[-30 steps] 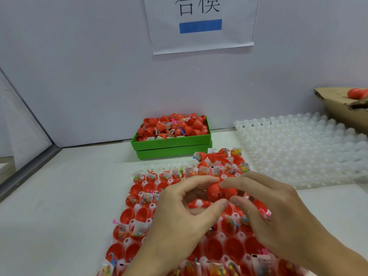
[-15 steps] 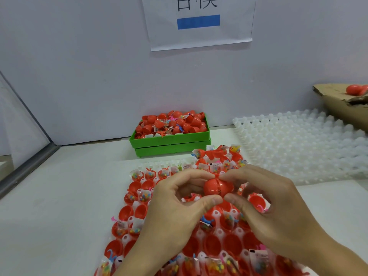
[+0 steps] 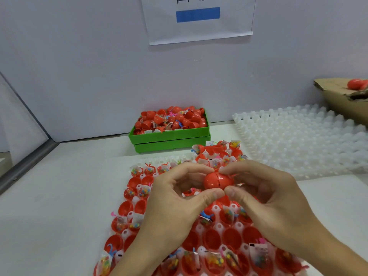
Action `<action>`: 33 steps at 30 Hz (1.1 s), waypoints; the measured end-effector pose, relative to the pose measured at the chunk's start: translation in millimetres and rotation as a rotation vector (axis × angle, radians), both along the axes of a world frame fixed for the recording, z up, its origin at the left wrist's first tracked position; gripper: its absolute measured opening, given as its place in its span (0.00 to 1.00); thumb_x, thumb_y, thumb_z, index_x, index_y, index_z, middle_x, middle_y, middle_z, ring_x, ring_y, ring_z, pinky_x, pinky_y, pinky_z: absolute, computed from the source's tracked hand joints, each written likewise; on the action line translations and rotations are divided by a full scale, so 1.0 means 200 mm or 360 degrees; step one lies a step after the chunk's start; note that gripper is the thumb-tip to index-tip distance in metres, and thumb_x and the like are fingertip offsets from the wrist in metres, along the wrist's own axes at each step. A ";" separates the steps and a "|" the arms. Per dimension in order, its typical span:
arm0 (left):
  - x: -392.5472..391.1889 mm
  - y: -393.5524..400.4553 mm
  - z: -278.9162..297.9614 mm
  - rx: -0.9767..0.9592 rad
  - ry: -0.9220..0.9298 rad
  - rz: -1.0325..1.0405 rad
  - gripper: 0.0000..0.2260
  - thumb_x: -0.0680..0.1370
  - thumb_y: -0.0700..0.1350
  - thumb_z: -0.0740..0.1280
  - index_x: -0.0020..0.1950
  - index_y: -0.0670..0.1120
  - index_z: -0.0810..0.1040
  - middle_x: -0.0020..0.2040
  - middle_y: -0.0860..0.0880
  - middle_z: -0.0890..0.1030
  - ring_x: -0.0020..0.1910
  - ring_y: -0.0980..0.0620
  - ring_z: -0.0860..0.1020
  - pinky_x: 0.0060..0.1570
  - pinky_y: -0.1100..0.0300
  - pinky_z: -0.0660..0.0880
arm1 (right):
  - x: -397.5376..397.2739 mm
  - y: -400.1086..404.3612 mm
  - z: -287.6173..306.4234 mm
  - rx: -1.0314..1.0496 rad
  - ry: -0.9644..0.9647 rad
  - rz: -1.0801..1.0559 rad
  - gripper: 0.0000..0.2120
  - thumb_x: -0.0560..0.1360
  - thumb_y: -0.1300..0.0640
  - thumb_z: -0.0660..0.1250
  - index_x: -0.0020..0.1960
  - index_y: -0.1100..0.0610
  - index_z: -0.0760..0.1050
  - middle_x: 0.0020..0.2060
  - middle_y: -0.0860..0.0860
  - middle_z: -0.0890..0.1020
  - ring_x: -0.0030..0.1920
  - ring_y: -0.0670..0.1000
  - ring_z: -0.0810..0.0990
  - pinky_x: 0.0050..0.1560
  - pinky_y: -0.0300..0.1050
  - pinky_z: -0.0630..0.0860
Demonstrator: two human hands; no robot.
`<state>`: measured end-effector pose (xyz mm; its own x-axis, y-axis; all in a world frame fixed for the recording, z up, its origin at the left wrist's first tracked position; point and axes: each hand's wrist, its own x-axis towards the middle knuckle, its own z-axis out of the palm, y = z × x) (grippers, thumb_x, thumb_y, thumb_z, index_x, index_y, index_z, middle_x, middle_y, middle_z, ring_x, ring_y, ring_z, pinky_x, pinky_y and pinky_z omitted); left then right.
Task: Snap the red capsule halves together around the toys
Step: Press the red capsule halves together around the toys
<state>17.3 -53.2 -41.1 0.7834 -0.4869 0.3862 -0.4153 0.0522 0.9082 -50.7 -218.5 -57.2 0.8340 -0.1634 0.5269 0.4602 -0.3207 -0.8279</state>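
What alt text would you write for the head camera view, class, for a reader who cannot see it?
Two hands, left hand and right hand, pinch a closed red capsule between thumbs and fingers above a white tray of open red halves and bagged toys. Behind stands a green bin of red halves.

Glossy red plastic over milky white plastic

The capsule (image 3: pixel 218 179) is smooth, shiny plastic, as are the halves (image 3: pixel 211 239) in the translucent white tray (image 3: pixel 217 211); toy packets (image 3: pixel 214 260) are clear crinkled film. Green bin (image 3: pixel 169 135), centre, is matt plastic (ribbed). Box (image 3: pixel 338 98), upper right, is rough brown cardboard; sign (image 3: pixel 199 18), top, is matt paper.
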 end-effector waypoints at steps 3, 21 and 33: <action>0.00 0.00 -0.01 -0.0016 0.0026 -0.0042 0.12 0.68 0.43 0.78 0.50 0.47 0.84 0.43 0.49 0.86 0.45 0.50 0.85 0.44 0.61 0.81 | 0.00 0.01 0.00 0.0093 0.0042 0.0019 0.14 0.70 0.61 0.72 0.53 0.47 0.81 0.45 0.49 0.86 0.44 0.51 0.86 0.45 0.41 0.82; -0.03 -0.03 -0.03 -0.0056 -0.0213 -0.0001 0.08 0.76 0.37 0.68 0.46 0.51 0.82 0.45 0.50 0.82 0.44 0.46 0.85 0.39 0.46 0.84 | -0.01 0.03 0.03 0.0219 0.0016 0.0002 0.15 0.67 0.61 0.74 0.52 0.49 0.82 0.42 0.48 0.87 0.41 0.46 0.86 0.44 0.36 0.80; -0.03 -0.03 -0.05 0.0122 -0.0566 0.0178 0.07 0.73 0.37 0.70 0.44 0.50 0.80 0.46 0.55 0.84 0.42 0.54 0.84 0.38 0.63 0.82 | -0.02 0.04 0.03 0.0297 0.0026 0.0025 0.14 0.69 0.61 0.76 0.52 0.50 0.83 0.42 0.50 0.87 0.41 0.48 0.86 0.44 0.36 0.80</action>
